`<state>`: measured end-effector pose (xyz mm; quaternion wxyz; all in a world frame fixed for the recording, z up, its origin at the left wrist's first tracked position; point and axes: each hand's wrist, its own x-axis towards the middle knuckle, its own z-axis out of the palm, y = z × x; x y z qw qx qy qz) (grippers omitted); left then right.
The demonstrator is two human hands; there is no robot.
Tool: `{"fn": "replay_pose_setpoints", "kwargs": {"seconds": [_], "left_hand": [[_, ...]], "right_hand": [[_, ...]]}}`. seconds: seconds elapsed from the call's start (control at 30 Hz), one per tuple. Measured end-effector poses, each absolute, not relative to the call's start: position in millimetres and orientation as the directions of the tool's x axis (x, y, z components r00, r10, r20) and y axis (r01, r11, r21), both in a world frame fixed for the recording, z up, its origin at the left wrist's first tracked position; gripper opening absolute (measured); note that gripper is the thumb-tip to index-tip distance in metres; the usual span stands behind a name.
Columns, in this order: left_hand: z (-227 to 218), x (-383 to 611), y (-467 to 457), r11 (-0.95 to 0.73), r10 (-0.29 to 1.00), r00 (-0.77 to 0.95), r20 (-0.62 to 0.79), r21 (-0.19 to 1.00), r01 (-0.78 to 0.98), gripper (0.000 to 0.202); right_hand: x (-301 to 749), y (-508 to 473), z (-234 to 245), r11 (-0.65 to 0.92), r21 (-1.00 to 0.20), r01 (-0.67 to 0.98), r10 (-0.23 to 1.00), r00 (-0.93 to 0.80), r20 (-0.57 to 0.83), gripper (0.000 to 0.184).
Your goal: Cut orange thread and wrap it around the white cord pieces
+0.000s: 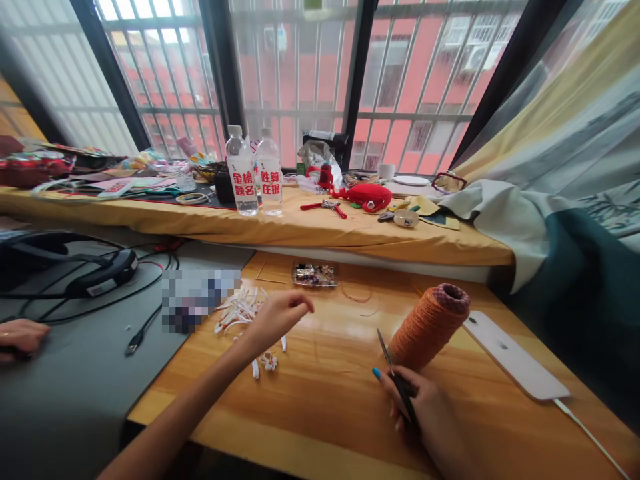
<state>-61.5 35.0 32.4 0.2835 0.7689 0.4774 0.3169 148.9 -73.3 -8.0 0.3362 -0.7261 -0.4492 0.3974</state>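
Note:
My right hand [425, 403] is closed around a pair of scissors [404, 397] with black handles, the blades pointing away over the wooden table. Just beyond it a cone of orange cord [431, 327] stands tilted in view. My left hand [280, 317] hangs above the table with its fingers curled together; anything between them is hidden or too thin to make out. Beside and under it lies a heap of white strips [240, 308]. A small white knotted piece [269, 361] rests nearer to me. Past my left hand is a clear box of beads [315, 274].
A white phone [515, 357] with a cable lies at the right. Another person's hand [23, 339] is at the far left, near a black headset [100, 270]. Two water bottles [243, 177] and red-handled pliers [327, 207] are on the cloth-covered sill [150, 217].

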Motion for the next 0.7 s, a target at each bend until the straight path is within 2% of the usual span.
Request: {"fn": "replay_pose_setpoints", "kwargs": {"seconds": [0.07, 0.13, 0.17, 0.47, 0.63, 0.7], "left_hand": [[43.8, -31.5, 60.1, -0.478, 0.867, 0.444, 0.226, 0.632, 0.611, 0.028], [50.7, 1.0, 86.9, -0.568, 0.817, 0.545, 0.189, 0.428, 0.703, 0.031], [51.6, 16.4, 99.4, -0.576, 0.812, 0.557, 0.172, 0.384, 0.721, 0.03], [30.5, 73.4, 147.2, -0.619, 0.785, 0.61, 0.109, 0.085, 0.781, 0.024], [33.1, 63.5, 143.6, -0.663, 0.739, 0.656, 0.155, -0.01, 0.749, 0.032], [32.5, 61.3, 137.6, -0.739, 0.664, 0.734, 0.142, -0.032, 0.673, 0.035]], "right_hand": [[147.7, -73.4, -8.1, -0.347, -0.841, 0.415, 0.931, 0.259, -0.256, 0.034], [148.4, -74.1, -8.8, -0.319, -0.839, 0.441, 0.943, 0.236, -0.234, 0.034], [149.0, -74.7, -9.1, -0.31, -0.841, 0.444, 0.947, 0.223, -0.231, 0.033], [151.3, -75.6, -11.8, -0.321, -0.83, 0.456, 0.947, 0.182, -0.266, 0.03], [152.6, -76.3, -11.0, -0.292, -0.828, 0.478, 0.956, 0.173, -0.237, 0.03], [152.7, -77.8, -10.3, -0.27, -0.829, 0.49, 0.962, 0.159, -0.22, 0.029]]}}
